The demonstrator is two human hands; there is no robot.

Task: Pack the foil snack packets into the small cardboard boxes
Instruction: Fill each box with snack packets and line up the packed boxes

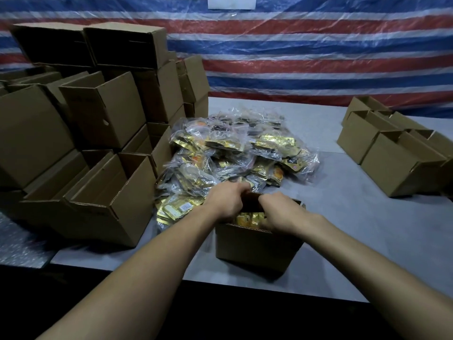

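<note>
- Fingers (241,191) of the left hand (225,202) and the right hand (282,213) are curled tight at the far rim of the small cardboard box (255,244). Blur hides whether they pinch its flap or the packets, so I cannot tell.
- Gold foil packets (247,219) show inside the box, between the two wrists and close to its top.
- Judging by that, the box is about full. Press the packets flat and below the rim before folding any flap, and keep the box steady on the counter (343,217).
- Just beyond the box lies the loose packet pile (232,153). A white label (183,206) left of the box is too blurred to read.
- Left of the box stand stacked open cartons (103,114). Right of it, well apart, sit more small boxes (392,153). None shows legible print.
- Farthest behind the box, a white sheet (231,2) on the striped tarp (318,45) is unreadable.
</note>
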